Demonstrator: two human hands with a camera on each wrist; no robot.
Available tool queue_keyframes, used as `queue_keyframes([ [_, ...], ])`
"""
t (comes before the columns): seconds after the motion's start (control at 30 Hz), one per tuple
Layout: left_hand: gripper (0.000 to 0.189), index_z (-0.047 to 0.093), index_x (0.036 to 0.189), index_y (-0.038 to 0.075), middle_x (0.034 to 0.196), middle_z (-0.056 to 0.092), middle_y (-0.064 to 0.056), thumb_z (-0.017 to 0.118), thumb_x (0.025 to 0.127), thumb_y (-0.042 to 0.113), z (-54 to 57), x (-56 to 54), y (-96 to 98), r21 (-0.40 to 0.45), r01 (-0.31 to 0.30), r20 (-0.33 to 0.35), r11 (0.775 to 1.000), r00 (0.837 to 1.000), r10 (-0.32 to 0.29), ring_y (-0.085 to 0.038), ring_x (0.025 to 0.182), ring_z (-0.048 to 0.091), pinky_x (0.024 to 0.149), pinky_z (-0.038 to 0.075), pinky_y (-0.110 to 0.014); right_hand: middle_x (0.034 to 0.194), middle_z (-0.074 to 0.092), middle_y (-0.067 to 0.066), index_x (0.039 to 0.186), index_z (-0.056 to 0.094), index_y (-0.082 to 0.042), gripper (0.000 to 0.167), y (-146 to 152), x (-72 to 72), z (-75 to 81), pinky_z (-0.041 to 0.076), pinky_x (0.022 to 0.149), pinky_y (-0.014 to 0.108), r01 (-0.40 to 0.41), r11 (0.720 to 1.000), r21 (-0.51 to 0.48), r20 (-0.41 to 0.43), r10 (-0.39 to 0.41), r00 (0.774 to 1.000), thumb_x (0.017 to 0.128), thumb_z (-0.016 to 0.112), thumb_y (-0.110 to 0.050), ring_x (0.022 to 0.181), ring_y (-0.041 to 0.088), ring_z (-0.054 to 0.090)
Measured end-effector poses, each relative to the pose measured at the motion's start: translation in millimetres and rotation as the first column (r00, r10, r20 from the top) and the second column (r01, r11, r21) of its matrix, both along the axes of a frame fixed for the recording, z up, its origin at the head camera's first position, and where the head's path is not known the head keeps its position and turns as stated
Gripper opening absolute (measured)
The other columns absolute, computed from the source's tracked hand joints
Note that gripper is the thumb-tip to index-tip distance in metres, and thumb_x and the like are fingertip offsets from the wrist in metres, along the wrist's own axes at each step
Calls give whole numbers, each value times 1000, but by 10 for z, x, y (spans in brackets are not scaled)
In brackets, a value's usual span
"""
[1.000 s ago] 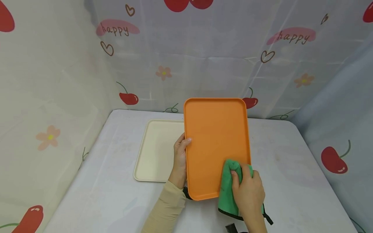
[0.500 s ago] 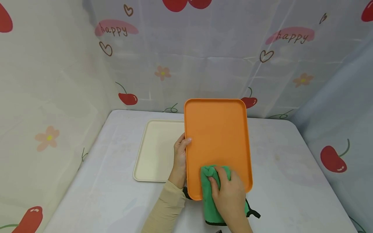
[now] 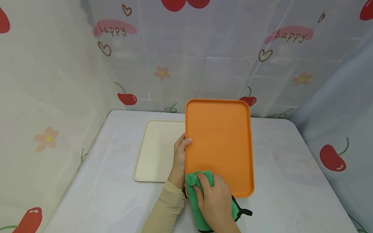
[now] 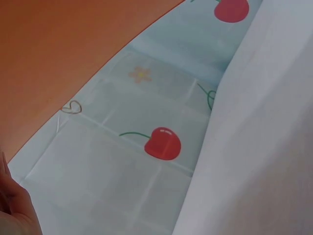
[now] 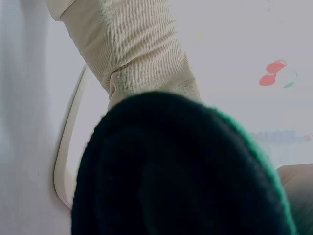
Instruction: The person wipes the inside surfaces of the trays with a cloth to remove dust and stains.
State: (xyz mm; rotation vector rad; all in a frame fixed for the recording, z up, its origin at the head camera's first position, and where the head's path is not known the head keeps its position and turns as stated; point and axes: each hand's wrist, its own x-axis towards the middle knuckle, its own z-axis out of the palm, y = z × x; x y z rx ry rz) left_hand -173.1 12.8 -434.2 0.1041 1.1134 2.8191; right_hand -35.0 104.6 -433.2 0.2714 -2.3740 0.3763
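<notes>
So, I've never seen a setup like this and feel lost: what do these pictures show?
There's no machine here, just a person working bare-handed. The head picture comes from a camera worn on the head, looking forward and down. The other two come from cameras on each wrist, so they're close and partly blocked.

The left hand holds an orange tray by its left edge. The right hand grips a green cloth at that tray's near left corner. A cream tray lies on the white table, partly hidden behind the orange one.
</notes>
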Motion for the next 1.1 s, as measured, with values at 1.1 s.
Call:
queue_keyframes([
  [1.1, 24, 66, 108, 11, 91, 68, 3, 48, 92, 7, 14, 12, -12, 30, 17, 19, 999, 1000, -18, -9, 78, 67, 70, 57, -21, 79, 54, 4, 100, 70, -20, 25, 111, 61, 37, 43, 51, 30, -48, 997, 64, 67, 44, 997, 79, 69, -33, 62, 17, 51],
])
